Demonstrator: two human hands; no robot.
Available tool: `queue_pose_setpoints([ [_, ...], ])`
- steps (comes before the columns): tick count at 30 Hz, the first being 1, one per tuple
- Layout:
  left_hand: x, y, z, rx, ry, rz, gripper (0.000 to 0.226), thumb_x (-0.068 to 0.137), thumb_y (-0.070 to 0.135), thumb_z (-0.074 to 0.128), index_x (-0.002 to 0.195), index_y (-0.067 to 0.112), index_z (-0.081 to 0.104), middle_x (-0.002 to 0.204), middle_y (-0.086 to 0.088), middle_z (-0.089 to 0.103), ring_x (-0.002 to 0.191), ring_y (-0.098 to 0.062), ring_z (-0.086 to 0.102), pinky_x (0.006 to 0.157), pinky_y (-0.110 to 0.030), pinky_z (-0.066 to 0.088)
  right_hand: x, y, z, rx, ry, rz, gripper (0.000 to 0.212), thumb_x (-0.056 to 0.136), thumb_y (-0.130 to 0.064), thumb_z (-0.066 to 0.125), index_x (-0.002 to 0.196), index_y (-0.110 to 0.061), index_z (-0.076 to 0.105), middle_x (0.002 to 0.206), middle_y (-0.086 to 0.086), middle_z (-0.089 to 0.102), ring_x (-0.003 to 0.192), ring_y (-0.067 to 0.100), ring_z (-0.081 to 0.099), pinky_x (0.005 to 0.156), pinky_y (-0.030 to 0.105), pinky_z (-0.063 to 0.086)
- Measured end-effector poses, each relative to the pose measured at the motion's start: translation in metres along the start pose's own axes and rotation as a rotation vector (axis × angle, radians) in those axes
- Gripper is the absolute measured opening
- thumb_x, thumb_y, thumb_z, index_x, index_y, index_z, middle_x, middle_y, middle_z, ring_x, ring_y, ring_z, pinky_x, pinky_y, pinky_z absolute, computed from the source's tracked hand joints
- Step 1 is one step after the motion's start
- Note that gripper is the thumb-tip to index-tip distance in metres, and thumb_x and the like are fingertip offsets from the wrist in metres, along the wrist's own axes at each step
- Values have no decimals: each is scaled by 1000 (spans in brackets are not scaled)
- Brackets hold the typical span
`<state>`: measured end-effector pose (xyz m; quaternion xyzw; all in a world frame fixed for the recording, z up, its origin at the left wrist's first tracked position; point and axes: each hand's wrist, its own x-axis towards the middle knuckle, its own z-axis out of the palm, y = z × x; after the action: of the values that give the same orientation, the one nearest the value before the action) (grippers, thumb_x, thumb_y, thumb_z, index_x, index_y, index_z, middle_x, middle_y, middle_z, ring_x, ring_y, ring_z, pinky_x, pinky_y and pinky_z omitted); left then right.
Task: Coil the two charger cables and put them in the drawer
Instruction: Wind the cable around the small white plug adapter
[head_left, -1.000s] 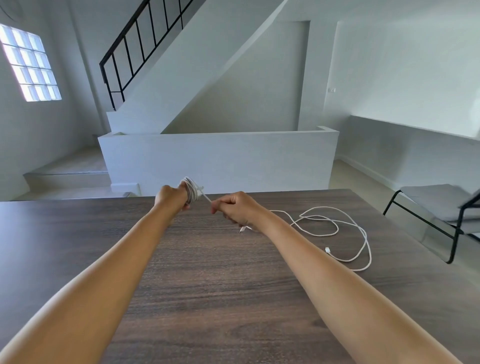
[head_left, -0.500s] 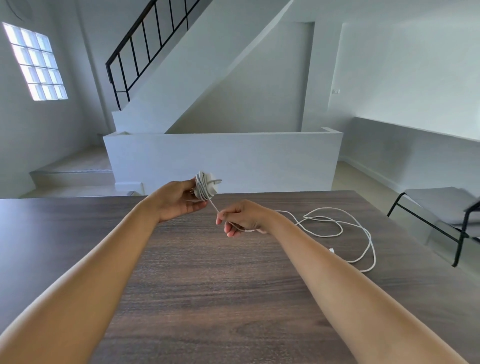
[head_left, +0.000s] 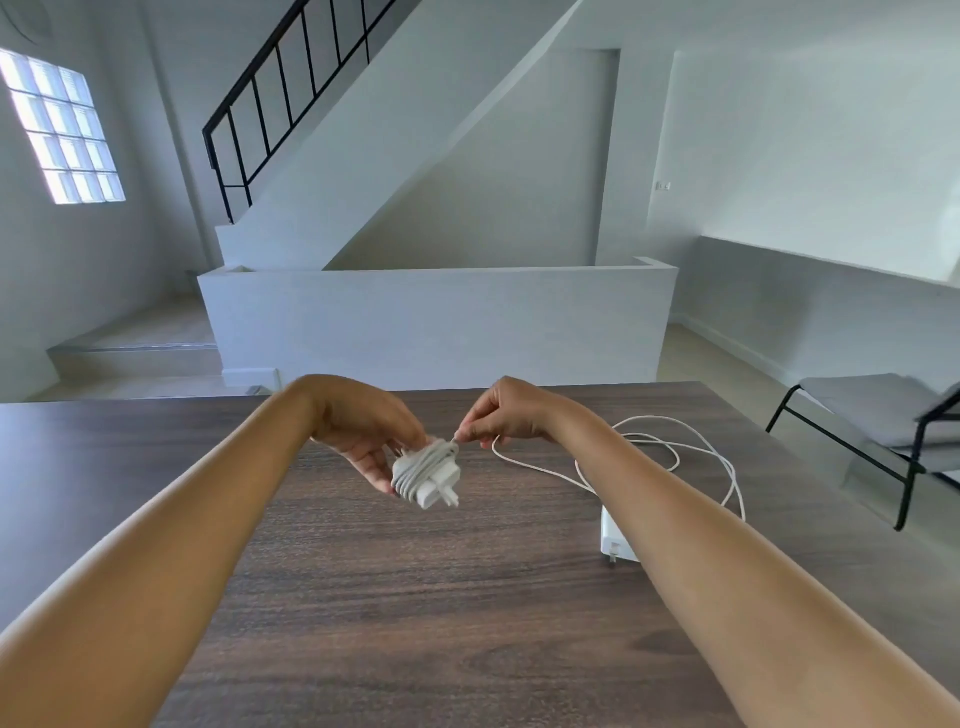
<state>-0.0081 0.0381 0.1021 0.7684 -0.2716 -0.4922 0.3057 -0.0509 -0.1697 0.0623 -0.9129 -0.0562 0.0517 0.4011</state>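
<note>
Above the dark wood counter (head_left: 415, 623) the left hand (head_left: 363, 441) grips the wound charger (head_left: 427, 475) while the right hand (head_left: 501, 415) pinches its cable end, the second charger (head_left: 615, 535) and its loose cable (head_left: 675, 457) lying partly behind the right forearm, a chair (head_left: 883, 415) beyond.

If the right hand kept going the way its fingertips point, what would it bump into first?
Most likely the wound charger held by the left hand. The right hand pinches the cable end with its fingertips aimed left at that bundle, nearly touching it. Depth is hard to judge from this one view.
</note>
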Motion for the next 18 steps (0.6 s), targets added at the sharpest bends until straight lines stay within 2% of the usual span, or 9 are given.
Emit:
queue_pose_setpoints([
  [3, 4, 10, 7, 150, 117, -102, 27, 98, 17, 48, 112, -2, 62, 100, -15, 65, 86, -27, 64, 86, -36, 55, 0, -7, 0, -61, 72, -15, 12, 79, -24, 76, 83, -13, 77, 67, 5, 67, 59, 6, 57, 72, 30, 49],
  [5, 7, 11, 8, 190, 198, -121, 26, 97, 21, 51, 106, 1, 65, 96, -12, 67, 84, -25, 65, 85, -36, 56, -2, -13, -3, -109, 114, -16, 16, 80, -26, 75, 84, -11, 77, 62, 3, 65, 55, 5, 54, 67, 25, 45],
  [7, 11, 7, 7, 211, 275, -124, 30, 96, 27, 54, 102, 1, 67, 93, -10, 67, 80, -22, 66, 82, -34, 57, -5, -19, -6, -134, 146, -3, 20, 82, -28, 73, 85, -9, 77, 60, 1, 63, 54, 5, 52, 61, 21, 42],
  [11, 22, -8, 2, 296, 424, -130, 42, 95, 37, 52, 100, -2, 66, 90, -10, 66, 70, -17, 66, 70, -26, 58, -9, -24, -7, -90, 210, 55, 23, 83, -29, 71, 84, -6, 77, 59, 1, 62, 57, 8, 54, 68, 26, 48],
  [15, 31, -14, 6, 514, 557, -112, 44, 97, 42, 45, 69, 11, 61, 65, -2, 62, 60, -14, 63, 61, -22, 51, -9, -29, 3, -31, 233, 93, 20, 85, -25, 70, 73, -10, 73, 54, -1, 59, 50, 6, 54, 56, 19, 45],
  [18, 37, -18, 5, 599, 665, -54, 46, 96, 37, 40, 61, 11, 54, 62, -6, 61, 57, -18, 55, 63, -31, 47, -6, -32, 8, 13, 277, 126, 21, 85, -23, 70, 71, -7, 72, 58, 2, 62, 53, 8, 55, 59, 22, 49],
])
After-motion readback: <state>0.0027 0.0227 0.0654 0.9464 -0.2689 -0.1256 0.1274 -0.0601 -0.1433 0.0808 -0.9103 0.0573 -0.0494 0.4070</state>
